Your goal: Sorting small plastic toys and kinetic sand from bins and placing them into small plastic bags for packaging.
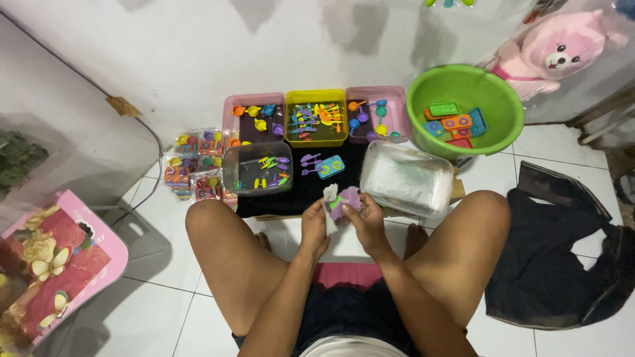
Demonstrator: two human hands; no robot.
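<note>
Left hand point(315, 221) and right hand point(366, 215) close together, both gripping a small purple toy point(346, 199) | toy between the hands | toy trays point(316, 118) just beyond.

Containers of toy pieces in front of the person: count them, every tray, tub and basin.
6. Back row: pink tray, yellow tray, second pink tray. Right: green basin. Front: clear tub with pieces, tilted clear tub. More may be hidden.
</note>
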